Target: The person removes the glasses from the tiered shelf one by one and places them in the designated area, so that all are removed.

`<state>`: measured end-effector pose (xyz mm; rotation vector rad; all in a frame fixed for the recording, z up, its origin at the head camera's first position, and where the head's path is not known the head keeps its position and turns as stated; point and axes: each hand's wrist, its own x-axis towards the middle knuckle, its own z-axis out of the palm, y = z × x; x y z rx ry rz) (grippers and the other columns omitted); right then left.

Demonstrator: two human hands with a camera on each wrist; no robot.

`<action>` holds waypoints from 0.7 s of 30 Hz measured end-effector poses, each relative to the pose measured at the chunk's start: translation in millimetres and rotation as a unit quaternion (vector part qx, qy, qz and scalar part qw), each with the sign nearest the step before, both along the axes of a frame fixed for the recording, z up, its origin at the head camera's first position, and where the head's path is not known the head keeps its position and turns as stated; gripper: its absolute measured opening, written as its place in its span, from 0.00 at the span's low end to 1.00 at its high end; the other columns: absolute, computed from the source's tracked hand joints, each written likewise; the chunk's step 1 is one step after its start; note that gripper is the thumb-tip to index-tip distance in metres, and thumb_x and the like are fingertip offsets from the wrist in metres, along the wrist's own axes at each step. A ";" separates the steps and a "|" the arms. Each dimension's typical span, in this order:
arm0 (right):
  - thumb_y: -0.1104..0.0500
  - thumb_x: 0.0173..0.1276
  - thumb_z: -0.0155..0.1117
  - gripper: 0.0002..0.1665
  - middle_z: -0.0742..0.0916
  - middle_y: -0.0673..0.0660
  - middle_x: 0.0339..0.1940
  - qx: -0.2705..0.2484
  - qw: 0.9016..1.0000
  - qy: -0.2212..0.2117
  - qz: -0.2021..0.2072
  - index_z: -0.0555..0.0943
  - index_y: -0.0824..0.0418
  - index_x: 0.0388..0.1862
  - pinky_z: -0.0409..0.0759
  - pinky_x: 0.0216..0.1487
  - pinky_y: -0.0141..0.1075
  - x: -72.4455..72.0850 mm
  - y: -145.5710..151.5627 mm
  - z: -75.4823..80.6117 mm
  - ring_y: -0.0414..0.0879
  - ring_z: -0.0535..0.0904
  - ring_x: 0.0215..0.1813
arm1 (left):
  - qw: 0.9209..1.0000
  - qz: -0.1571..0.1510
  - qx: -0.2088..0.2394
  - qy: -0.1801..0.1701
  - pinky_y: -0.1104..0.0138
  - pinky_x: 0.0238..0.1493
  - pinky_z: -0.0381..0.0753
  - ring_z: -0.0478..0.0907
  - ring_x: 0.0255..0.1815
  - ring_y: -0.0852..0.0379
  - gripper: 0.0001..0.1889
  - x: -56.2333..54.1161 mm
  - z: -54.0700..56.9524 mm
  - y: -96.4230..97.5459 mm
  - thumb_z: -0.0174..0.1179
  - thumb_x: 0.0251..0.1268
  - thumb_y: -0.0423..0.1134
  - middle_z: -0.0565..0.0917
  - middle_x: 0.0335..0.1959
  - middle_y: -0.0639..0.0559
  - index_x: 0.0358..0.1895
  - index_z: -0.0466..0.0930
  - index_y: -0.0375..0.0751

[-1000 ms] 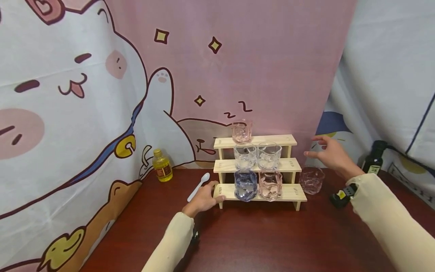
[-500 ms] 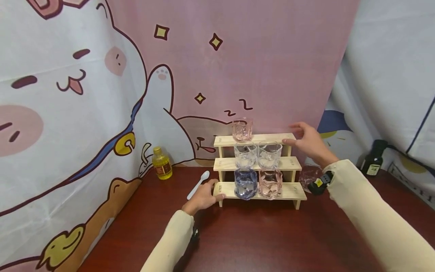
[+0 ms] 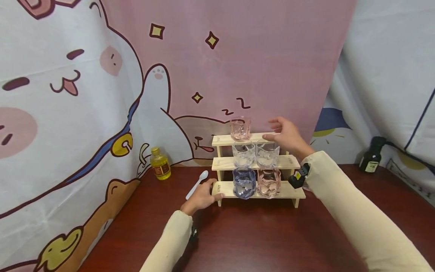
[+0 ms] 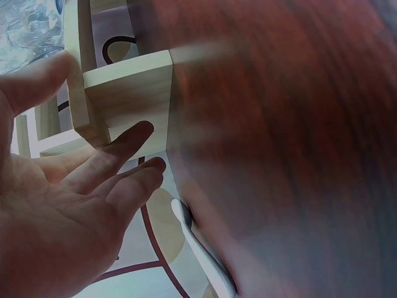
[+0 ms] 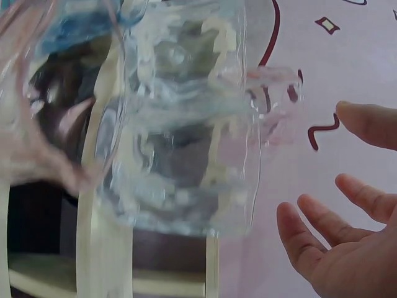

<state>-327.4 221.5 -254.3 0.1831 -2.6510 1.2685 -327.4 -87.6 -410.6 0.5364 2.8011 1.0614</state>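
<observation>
A three-step wooden display rack point(image 3: 224, 189) stands on the table. My left hand point(image 3: 203, 196) holds the left end of its bottom step; in the left wrist view the thumb is against the board's edge and the fingers lie around its end. My right hand point(image 3: 289, 136), fingers spread, is over the right part of the top step and holds nothing. Left of it, a pale pink glass point(image 3: 240, 129) sits on that step. Two clear glasses point(image 3: 244, 155) occupy the middle step. On the bottom step are a blue glass point(image 3: 244, 184) and a pink glass point(image 3: 269, 184).
A white spoon point(image 3: 197, 185) lies beside my left hand, with a yellow oil bottle point(image 3: 160, 164) behind it. A dark bottle point(image 3: 371, 156) stands at the far right. My right forearm mostly hides another pink glass right of the rack. Printed cloth hangs behind.
My right hand has moved left, from beside the rack to over its top step, toward the pale pink glass. The left hand has kept its hold on the rack.
</observation>
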 end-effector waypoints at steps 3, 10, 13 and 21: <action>0.56 0.70 0.65 0.40 0.71 0.70 0.73 -0.011 1.000 -0.002 0.007 0.62 0.61 0.77 0.70 0.68 0.61 -4.3 -8.8 2.0 0.67 0.66 0.73 | 1.000 0.000 0.000 0.002 0.60 0.45 0.75 0.76 0.41 0.53 0.32 -0.5 0.8 -1.1 0.69 0.63 0.44 0.84 0.51 0.41 0.67 0.70 0.36; 0.56 0.69 0.66 0.39 0.73 0.71 0.71 -0.010 1.000 0.005 0.011 0.63 0.63 0.75 0.71 0.68 0.59 -12.5 -26.1 6.6 0.66 0.68 0.72 | 1.000 -0.002 0.004 0.005 0.59 0.48 0.75 0.77 0.43 0.52 0.31 -1.1 -1.0 -0.8 0.69 0.63 0.44 0.84 0.52 0.41 0.66 0.70 0.36; 0.57 0.69 0.67 0.39 0.73 0.70 0.71 -0.013 1.000 0.005 0.014 0.63 0.63 0.75 0.69 0.70 0.59 -15.1 -33.1 8.2 0.66 0.67 0.73 | 1.000 0.000 0.006 0.007 0.58 0.50 0.76 0.77 0.44 0.51 0.31 -0.7 -1.0 -0.7 0.69 0.63 0.45 0.84 0.52 0.40 0.66 0.70 0.36; 0.58 0.67 0.68 0.39 0.74 0.68 0.70 -0.013 1.000 0.006 0.014 0.64 0.62 0.74 0.72 0.68 0.58 -19.2 -46.7 14.3 0.65 0.68 0.71 | 1.000 -0.002 0.002 0.009 0.57 0.50 0.76 0.78 0.45 0.49 0.31 -1.5 -1.4 0.0 0.70 0.63 0.44 0.84 0.52 0.40 0.66 0.70 0.36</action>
